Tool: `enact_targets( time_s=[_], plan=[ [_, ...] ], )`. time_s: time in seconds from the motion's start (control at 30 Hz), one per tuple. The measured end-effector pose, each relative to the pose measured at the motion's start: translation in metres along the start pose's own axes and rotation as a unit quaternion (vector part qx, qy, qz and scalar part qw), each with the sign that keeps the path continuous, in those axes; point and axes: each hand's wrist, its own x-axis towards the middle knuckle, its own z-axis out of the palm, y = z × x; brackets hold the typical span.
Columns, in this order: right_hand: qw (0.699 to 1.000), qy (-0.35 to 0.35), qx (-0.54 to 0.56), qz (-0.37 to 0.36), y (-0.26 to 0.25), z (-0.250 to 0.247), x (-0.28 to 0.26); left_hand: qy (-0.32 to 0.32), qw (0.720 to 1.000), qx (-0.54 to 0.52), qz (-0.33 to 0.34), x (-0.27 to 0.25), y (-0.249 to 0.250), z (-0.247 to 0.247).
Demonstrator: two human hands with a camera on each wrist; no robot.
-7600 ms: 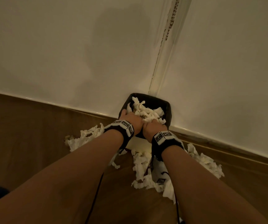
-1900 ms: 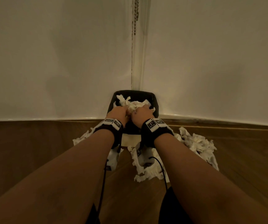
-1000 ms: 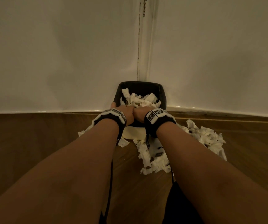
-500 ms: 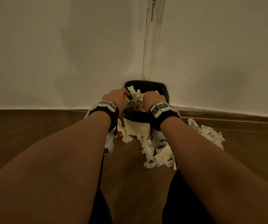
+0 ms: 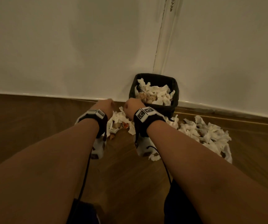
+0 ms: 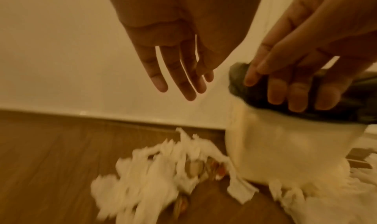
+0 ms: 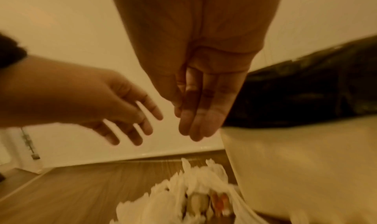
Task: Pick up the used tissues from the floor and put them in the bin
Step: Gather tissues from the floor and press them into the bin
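Observation:
A cream bin [image 5: 172, 109] with a black liner stands in the wall corner, heaped with white tissues [image 5: 159, 94]. A pile of crumpled tissues with orange-brown scraps [image 5: 120, 122] lies on the wooden floor just left of the bin, also seen as the tissue pile [image 6: 163, 171] and the same heap [image 7: 183, 203]. My left hand [image 5: 105, 105] hovers above that pile, fingers straight and spread, empty [image 6: 179, 82]. My right hand [image 5: 131, 106] hangs beside it, close to the bin's liner, fingers straight and together, holding nothing [image 7: 200, 114].
A bigger spread of tissues [image 5: 205, 135] lies on the floor right of the bin. More scraps [image 5: 154, 156] lie under my right wrist. White walls [image 5: 65, 54] close the corner behind; a chain [image 5: 172, 4] hangs above the bin. Bare wooden floor [image 5: 25, 126] stretches left.
Both hands have left the top of the bin and come down to the left, above the floor pile. Their fingers have straightened and hold nothing.

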Motion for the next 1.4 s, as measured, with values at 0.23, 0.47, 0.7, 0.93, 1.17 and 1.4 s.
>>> enact_targets(
  time_s=[0.23,0.47,0.7,0.93,1.17,1.4],
  plan=[
    [0.988,-0.127,-0.078,0.049,0.030,0.072,0.031,-0.090,0.989,-0.020,-0.112,-0.024,-0.093,0.076],
    [0.979,-0.187,-0.057,0.058,0.041,0.117,0.043,-0.034,0.991,-0.029,-0.126,-0.034,-0.106,0.100],
    [0.985,-0.168,0.030,0.035,0.041,0.148,0.033,-0.018,0.984,-0.086,-0.154,-0.020,-0.088,0.125],
    [0.989,-0.127,0.067,0.031,0.033,0.156,0.034,-0.058,0.964,-0.127,-0.224,-0.005,-0.094,0.140],
    [0.991,-0.111,0.066,0.046,0.030,0.162,0.039,-0.006,0.924,-0.271,-0.271,-0.013,-0.102,0.144],
    [0.990,-0.123,0.055,0.036,0.011,0.172,0.047,0.007,0.824,-0.376,-0.423,-0.012,-0.106,0.125]
  ],
)
